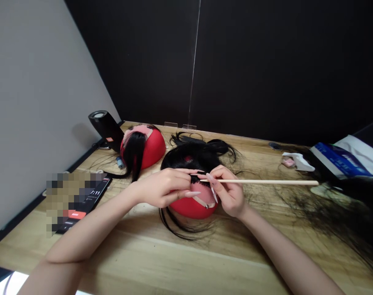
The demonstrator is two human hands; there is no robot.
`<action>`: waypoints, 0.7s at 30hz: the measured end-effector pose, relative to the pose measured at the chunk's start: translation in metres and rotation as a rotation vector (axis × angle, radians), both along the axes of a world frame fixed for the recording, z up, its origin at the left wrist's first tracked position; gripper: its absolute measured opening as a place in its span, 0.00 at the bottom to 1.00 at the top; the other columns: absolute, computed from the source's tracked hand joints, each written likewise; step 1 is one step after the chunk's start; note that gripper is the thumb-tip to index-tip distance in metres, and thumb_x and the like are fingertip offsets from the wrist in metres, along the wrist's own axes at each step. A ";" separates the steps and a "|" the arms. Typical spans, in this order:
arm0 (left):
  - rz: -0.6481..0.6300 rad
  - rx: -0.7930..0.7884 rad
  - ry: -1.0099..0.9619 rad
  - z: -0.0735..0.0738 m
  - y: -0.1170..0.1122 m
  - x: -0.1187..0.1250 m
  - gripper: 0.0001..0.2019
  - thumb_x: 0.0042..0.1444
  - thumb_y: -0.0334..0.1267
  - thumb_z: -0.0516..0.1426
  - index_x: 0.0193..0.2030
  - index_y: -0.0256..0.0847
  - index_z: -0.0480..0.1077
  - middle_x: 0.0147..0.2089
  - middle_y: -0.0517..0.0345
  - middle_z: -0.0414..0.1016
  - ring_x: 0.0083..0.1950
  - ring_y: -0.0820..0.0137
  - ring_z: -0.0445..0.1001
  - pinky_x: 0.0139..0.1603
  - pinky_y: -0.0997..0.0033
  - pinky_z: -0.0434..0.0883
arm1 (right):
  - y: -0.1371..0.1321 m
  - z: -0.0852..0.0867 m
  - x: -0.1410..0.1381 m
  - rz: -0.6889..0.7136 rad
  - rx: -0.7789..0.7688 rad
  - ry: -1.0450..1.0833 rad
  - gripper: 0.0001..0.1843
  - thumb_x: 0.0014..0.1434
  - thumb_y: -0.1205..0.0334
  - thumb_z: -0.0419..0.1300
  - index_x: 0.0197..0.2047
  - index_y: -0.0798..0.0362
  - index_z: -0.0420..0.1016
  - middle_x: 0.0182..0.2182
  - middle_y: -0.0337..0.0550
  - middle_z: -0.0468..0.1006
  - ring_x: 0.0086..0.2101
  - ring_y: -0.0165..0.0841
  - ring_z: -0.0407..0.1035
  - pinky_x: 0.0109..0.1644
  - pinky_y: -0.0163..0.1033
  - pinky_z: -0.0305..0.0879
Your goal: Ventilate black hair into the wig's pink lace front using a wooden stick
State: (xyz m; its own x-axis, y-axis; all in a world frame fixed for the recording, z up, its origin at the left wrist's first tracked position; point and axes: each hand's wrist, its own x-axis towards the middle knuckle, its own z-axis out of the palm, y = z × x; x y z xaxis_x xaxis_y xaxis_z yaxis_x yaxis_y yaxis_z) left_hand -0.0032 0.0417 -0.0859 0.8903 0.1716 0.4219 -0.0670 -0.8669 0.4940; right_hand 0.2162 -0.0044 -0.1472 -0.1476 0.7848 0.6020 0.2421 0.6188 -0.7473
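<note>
A red dome-shaped wig block [192, 207] is held between the hands on a wooden worktop [186, 262], with black hair [192, 157] spread over its crown and a strip of pink lace [203, 196] exposed at its front. The figures "7:11" can be read on a black electronic device [85, 200] left of the block, where a red bar is also shown; part of the device is obscured by pixelation. Lettering on a blue package [337, 159] far to the right of the block is too small to be read, and no brand can be made out. The left hand [163, 188] is placed directly over the block's near left side, its long pale-nailed fingers [186, 180] extended to the hair at the lace edge, though whether anything is pinched cannot be told. The right hand [229, 192] is placed over the block's right side, with a thin wooden stick [260, 181] gripped in it and extended rightward, level above the worktop. A second red wig block [152, 149] with black hair hanging from it stands behind and left of the first, and a black cylindrical speaker [103, 129] is set beyond it. Loose black hair strands [315, 209] are scattered right of the block, and a crumpled white packet [299, 162] lies further back on that side.
</note>
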 end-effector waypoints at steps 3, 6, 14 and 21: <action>0.003 -0.011 0.016 0.001 0.000 0.000 0.12 0.67 0.32 0.48 0.31 0.38 0.65 0.25 0.62 0.62 0.33 0.71 0.73 0.69 0.53 0.66 | 0.000 -0.002 0.002 0.055 -0.082 0.069 0.08 0.68 0.61 0.53 0.37 0.51 0.69 0.30 0.39 0.70 0.27 0.27 0.66 0.39 0.40 0.70; 0.009 -0.015 0.024 0.002 -0.001 0.000 0.12 0.67 0.32 0.49 0.31 0.38 0.65 0.25 0.63 0.62 0.32 0.72 0.73 0.69 0.53 0.66 | 0.002 -0.001 0.004 0.076 -0.091 0.049 0.09 0.68 0.60 0.53 0.36 0.52 0.70 0.30 0.40 0.70 0.28 0.28 0.67 0.40 0.41 0.72; 0.025 -0.005 0.032 0.001 -0.002 0.000 0.12 0.66 0.31 0.50 0.30 0.38 0.65 0.25 0.63 0.62 0.31 0.74 0.71 0.71 0.55 0.65 | 0.002 0.007 0.000 0.064 0.029 0.014 0.15 0.69 0.59 0.49 0.33 0.51 0.71 0.31 0.43 0.70 0.34 0.32 0.71 0.45 0.44 0.76; 0.024 -0.005 0.038 0.000 -0.001 -0.001 0.12 0.66 0.31 0.50 0.30 0.38 0.65 0.25 0.63 0.62 0.31 0.74 0.70 0.71 0.55 0.65 | 0.002 0.006 -0.006 -0.023 0.149 -0.069 0.11 0.67 0.66 0.52 0.34 0.52 0.71 0.27 0.42 0.74 0.32 0.31 0.72 0.38 0.40 0.73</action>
